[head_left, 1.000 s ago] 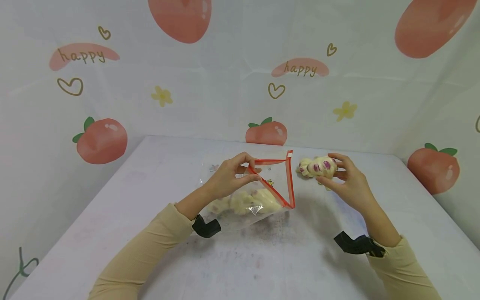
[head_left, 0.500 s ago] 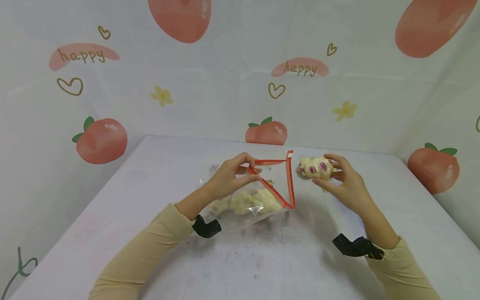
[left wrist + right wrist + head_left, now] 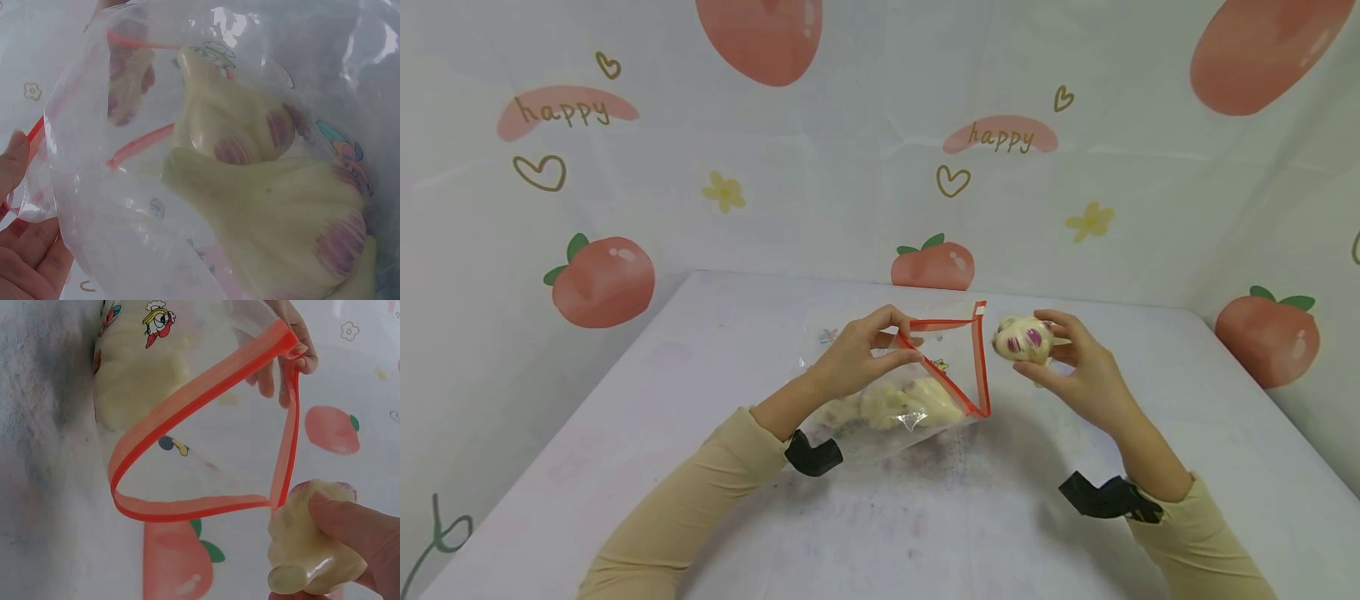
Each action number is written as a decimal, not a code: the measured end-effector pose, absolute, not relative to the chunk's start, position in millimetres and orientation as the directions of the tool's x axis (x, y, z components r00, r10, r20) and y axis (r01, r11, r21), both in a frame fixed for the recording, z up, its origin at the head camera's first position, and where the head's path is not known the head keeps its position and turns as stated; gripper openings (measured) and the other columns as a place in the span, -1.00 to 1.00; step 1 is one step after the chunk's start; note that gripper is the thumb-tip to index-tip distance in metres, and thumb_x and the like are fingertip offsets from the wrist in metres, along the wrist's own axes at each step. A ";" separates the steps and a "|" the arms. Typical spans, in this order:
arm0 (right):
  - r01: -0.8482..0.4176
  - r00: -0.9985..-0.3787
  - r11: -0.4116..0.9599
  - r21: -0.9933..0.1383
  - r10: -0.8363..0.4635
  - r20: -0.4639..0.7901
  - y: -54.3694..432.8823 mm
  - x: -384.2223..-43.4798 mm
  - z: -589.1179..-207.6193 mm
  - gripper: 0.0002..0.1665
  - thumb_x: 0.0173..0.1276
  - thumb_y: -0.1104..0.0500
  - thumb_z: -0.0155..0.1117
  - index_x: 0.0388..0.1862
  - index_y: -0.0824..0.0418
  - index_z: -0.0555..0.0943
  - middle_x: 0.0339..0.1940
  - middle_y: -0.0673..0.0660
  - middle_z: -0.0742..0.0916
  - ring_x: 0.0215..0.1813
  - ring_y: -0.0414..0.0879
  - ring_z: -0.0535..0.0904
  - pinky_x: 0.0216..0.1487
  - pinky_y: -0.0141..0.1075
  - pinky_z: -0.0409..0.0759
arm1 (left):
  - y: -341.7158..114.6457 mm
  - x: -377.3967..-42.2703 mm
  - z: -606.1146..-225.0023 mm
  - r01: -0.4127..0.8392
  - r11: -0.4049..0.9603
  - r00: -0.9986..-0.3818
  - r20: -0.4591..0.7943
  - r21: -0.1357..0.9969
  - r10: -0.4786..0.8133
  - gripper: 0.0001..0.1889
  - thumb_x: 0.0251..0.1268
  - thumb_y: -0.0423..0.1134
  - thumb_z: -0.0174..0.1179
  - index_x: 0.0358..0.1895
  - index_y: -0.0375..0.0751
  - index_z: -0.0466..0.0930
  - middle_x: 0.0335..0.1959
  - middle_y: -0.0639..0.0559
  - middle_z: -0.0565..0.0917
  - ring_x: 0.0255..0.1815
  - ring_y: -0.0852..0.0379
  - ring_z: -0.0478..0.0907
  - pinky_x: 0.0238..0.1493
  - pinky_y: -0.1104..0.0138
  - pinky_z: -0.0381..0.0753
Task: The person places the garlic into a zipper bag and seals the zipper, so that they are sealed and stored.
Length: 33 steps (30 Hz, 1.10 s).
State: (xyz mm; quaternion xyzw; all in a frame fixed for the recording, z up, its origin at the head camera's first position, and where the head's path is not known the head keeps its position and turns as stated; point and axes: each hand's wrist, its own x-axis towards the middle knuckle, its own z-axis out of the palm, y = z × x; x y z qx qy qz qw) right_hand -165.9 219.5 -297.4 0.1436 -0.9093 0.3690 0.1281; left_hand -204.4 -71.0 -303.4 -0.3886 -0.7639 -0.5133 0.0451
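Observation:
A clear zip bag with a red-edged mouth lies on its side in the middle of the table, its mouth spread toward the right. My left hand pinches the upper edge of that mouth between thumb and fingers. Several pale garlic bulbs with purple patches are inside, seen through the plastic. In my right hand is another garlic bulb, gripped between thumb and fingers just right of the bag's mouth. The right wrist view shows this garlic bulb beside the red zip edge, outside the bag.
The white table carries faint smudges below the bag. Behind it hangs a pale backdrop printed with peaches, hearts and flowers. A black band is around the right wrist, and another band around the left.
My right hand has moved left with the garlic bulb, bringing it closer to the bag's mouth and turning it a little. The left hand and the bag have stayed in place.

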 end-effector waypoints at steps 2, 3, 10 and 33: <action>-0.371 -0.921 0.679 -0.633 -0.179 0.347 218.3 -166.1 -297.8 -0.20 0.15 0.20 0.40 0.31 0.23 0.24 0.09 0.38 0.54 0.01 0.29 0.60 -0.14 -0.05 0.67 | -70.9 -204.5 -303.3 0.637 0.171 -0.696 0.465 0.752 0.547 -0.75 0.14 -0.39 0.27 -0.23 -0.27 0.35 -0.24 -0.11 0.54 -0.17 0.02 0.72 -0.07 0.36 0.59; -0.378 -0.918 0.675 -0.633 -0.184 0.351 217.7 -166.2 -298.1 -0.20 0.14 0.21 0.41 0.31 0.23 0.24 0.08 0.38 0.55 0.00 0.28 0.61 -0.15 -0.16 0.68 | -70.9 -204.4 -303.2 0.636 0.172 -0.697 0.465 0.752 0.546 -0.75 0.14 -0.39 0.27 -0.23 -0.27 0.35 -0.25 -0.11 0.54 -0.17 0.02 0.71 -0.07 0.36 0.59; -0.413 -0.905 0.650 -0.638 -0.215 0.367 211.9 -164.9 -298.7 -0.20 0.09 0.26 0.43 0.29 0.22 0.28 0.05 0.32 0.57 -0.04 0.22 0.64 -0.25 -0.60 0.52 | -70.9 -204.1 -302.3 0.633 0.176 -0.701 0.461 0.754 0.543 -0.75 0.13 -0.40 0.27 -0.23 -0.27 0.35 -0.25 -0.11 0.55 -0.19 0.01 0.71 -0.05 0.34 0.60; -0.493 -0.870 0.597 -0.633 -0.313 0.382 192.3 -168.1 -303.6 -0.21 0.02 0.31 0.47 0.25 0.26 0.34 0.06 0.26 0.53 -0.13 0.11 0.67 -0.15 -0.59 0.55 | -70.7 -203.2 -300.6 0.641 0.187 -0.701 0.468 0.744 0.538 -0.74 0.13 -0.38 0.28 -0.25 -0.25 0.35 -0.22 -0.11 0.54 -0.18 0.03 0.71 -0.08 0.36 0.61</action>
